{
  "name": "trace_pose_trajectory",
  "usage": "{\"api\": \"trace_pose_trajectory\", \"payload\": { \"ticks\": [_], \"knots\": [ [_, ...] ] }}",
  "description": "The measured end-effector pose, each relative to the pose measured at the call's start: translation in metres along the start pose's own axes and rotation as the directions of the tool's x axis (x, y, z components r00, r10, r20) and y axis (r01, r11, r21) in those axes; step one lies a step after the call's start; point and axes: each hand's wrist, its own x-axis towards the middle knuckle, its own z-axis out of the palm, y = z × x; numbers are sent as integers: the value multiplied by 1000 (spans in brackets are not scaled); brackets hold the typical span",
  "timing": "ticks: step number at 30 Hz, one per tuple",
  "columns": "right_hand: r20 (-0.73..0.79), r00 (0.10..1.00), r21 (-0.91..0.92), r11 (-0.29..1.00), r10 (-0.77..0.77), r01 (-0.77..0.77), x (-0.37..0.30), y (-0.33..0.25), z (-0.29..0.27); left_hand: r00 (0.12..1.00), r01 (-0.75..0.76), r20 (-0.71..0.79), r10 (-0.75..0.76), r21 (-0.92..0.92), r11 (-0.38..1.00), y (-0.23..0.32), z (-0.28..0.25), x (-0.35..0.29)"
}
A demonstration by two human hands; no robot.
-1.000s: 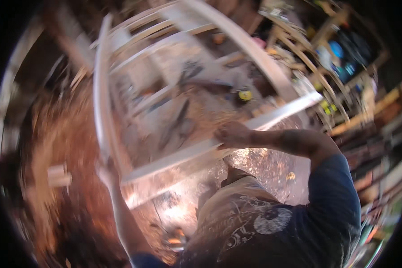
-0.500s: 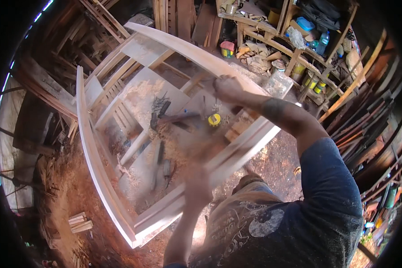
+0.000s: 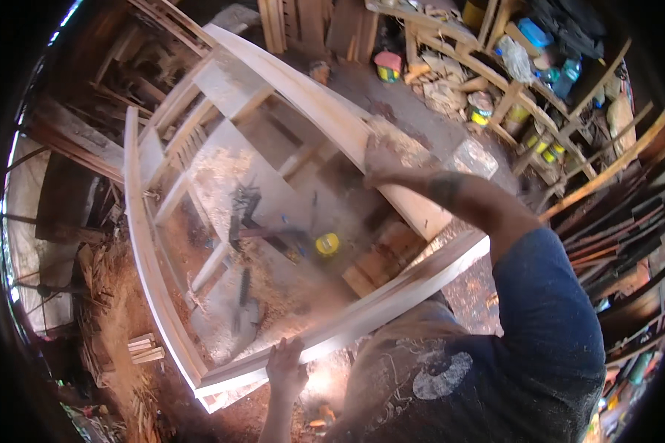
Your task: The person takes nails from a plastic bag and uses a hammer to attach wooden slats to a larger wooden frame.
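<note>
A large wooden frame (image 3: 295,90) with curved side rails and flat panels set inside it spreads out ahead of me. My left hand (image 3: 286,368) curls its fingers over the near rail, close to the left corner. On the right rail lies my right hand (image 3: 382,159), its fingers smeared by motion. Inside the frame are a yellow tape measure (image 3: 326,244), a heap of dark, thin spiky pieces (image 3: 245,199) and a long dark tool (image 3: 244,288). Pale wood shavings (image 3: 225,164) cover parts of the panels.
Rough shelves (image 3: 488,74) with tins, bottles and scraps stand at the back right. Long wooden strips (image 3: 606,229) lean along the right side. A small stack of wood pieces (image 3: 145,348) lies on the floor at the left. A pink and yellow bucket (image 3: 388,66) stands beyond the frame.
My left hand has moved left and nearer to me, onto the near rail. My right hand has come slightly nearer along the right rail. The whole view has shifted a little.
</note>
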Motion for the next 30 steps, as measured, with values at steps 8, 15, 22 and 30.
{"api": "trace_pose_trajectory", "payload": {
  "ticks": [8, 15, 22, 30],
  "knots": [
    [127, 977, 474, 876, -171, 91, 61, 127, -69, 996, 72, -54, -72, -2, 997, -4, 5, -17],
    [-135, 962, 487, 830, -236, 272, 65, 149, -51, 993, 119, -17, -119, 8, 993, -21, -5, 12],
    [-152, 966, 353, 901, -210, 252, 56, 142, -75, 984, 164, 67, -164, 10, 986, -32, -13, 9],
    [-108, 970, 355, 903, -217, 241, -85, 236, -79, 976, 174, 122, -180, 62, 983, -16, -28, 28]
  ]
}}
